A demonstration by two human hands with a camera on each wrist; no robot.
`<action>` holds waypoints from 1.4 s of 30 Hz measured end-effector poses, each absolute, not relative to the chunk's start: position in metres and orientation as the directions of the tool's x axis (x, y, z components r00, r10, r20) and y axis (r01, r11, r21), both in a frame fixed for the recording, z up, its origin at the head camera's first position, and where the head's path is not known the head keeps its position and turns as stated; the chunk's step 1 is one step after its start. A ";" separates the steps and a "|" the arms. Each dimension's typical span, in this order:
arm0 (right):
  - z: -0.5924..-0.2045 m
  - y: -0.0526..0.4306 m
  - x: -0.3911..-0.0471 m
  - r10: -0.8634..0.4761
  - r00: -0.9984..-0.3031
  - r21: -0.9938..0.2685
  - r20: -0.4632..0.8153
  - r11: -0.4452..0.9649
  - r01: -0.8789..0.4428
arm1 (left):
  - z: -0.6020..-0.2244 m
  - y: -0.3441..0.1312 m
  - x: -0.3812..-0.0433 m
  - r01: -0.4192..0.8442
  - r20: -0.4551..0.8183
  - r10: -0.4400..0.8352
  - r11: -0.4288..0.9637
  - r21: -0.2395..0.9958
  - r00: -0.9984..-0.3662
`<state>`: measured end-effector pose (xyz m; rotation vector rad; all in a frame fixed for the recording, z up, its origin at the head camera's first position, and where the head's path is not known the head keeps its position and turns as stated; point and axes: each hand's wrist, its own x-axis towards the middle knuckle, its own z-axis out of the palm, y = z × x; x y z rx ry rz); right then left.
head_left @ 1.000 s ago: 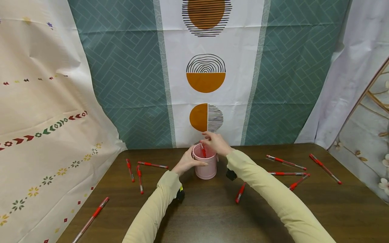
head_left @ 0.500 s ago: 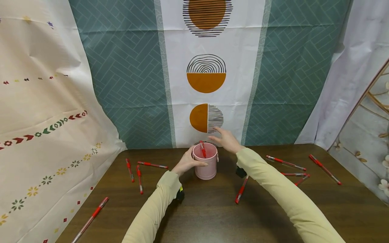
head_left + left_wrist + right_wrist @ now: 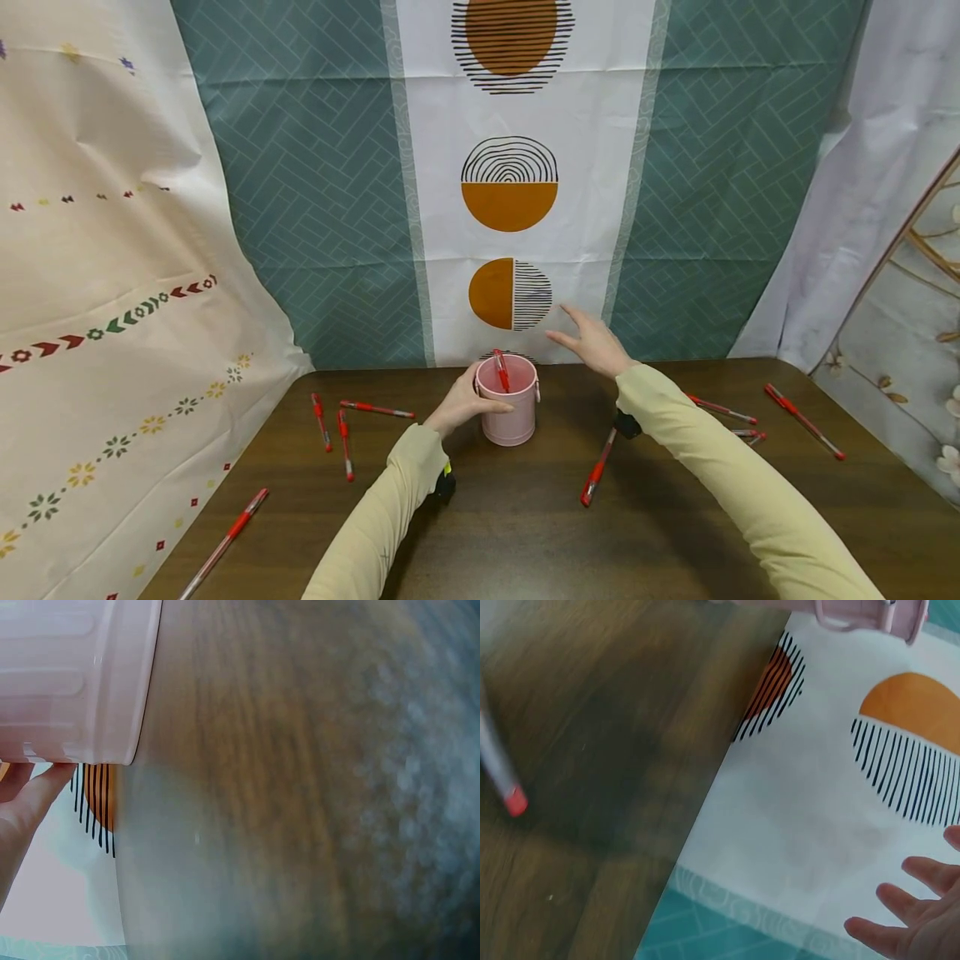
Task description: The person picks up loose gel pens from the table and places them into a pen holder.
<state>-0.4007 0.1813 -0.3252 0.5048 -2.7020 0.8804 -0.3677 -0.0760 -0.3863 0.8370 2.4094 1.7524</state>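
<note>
A small pink bucket point(image 3: 513, 422) stands upright near the table's back edge. One red pen point(image 3: 502, 371) leans inside it, its end poking above the rim. My left hand point(image 3: 459, 403) holds the bucket from the left, thumb across its front; in the left wrist view fingers point(image 3: 45, 791) touch the pink wall point(image 3: 67, 682). To the right of the bucket, my right hand point(image 3: 597, 344) is in the air with nothing in it. Its fingers are spread in the right wrist view, where the bucket's handle side point(image 3: 862, 615) shows at the top.
Another red pen point(image 3: 596, 475) lies below the right wrist. Several more lie at the right, one point(image 3: 804, 421) near the edge, some partly behind the sleeve. At the left are several pens, one point(image 3: 225, 542) nearest the front. A patterned cloth point(image 3: 322, 208) hangs behind the table point(image 3: 495, 533).
My right hand has let go of the pen, leaving it in the bucket, and has moved away to the right with fingers spreading. The left hand has kept its hold on the bucket.
</note>
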 end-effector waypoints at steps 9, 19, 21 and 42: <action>-0.325 0.205 -0.395 -0.228 -0.908 -0.488 0.351 0.783 -0.385 | -0.386 -0.077 -0.366 0.375 0.249 0.436 0.231 0.898 -0.865; -0.325 0.232 -0.388 -0.214 -0.915 -0.471 0.342 0.803 -0.365 | -0.385 -0.075 -0.363 0.372 0.237 0.431 0.262 0.890 -0.871; -0.327 0.239 -0.389 -0.205 -0.919 -0.467 0.338 0.811 -0.352 | -0.385 -0.075 -0.363 0.372 0.239 0.429 0.259 0.891 -0.871; -0.340 0.312 -0.376 -0.123 -0.970 -0.321 0.209 0.929 -0.187 | -0.385 -0.077 -0.364 0.378 0.249 0.437 0.239 0.894 -0.864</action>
